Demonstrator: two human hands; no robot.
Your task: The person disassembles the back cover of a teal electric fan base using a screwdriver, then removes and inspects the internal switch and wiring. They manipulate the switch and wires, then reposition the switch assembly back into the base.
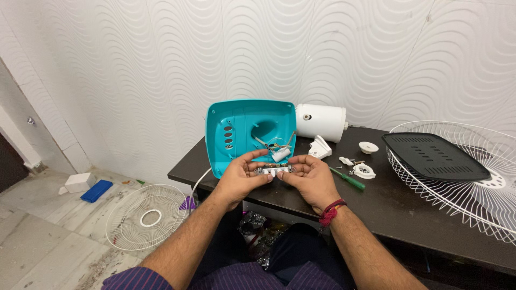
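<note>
From the head camera, the left hand (240, 174) and right hand (309, 174) pinch a small white switch block (274, 171) between closed fingers, just before the upright teal fan base (250, 131) on the dark bench (408, 215).

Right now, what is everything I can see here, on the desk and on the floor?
Switch strip: one, white and metal, held between both hands.
Fan base shell: one, teal, upright on the dark table.
Motor housing: one, white, by the wall.
Screwdriver: one, green, right of the hands.
Small fittings: several, white, mid-table.
Panel: one, black, on the white grille.
Second grille: one, white, floor.
Left hand, right hand: each with a pinching grip on the strip.
</note>
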